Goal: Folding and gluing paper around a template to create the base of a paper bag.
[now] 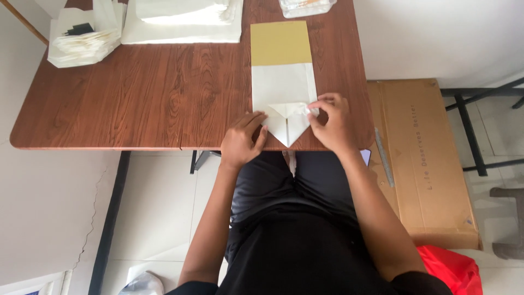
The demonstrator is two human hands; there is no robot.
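Right hand [330, 120] pinches the right corner of the folded white triangle at the near end of the paper strip [284, 82]; left hand [244, 141] rests w/ fingers curled, pressing the fold's left edge, gripping nothing. Strip's long axis runs straight away from the person on the wooden surface [136, 98], gold end far, pointed fold btwn both hands. Right hand sits closer to the crease.

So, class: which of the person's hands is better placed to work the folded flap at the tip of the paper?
Probably the right hand: its fingertips already pinch the flap's right corner on the paper. The left hand only rests flat on the left edge, steadying it.
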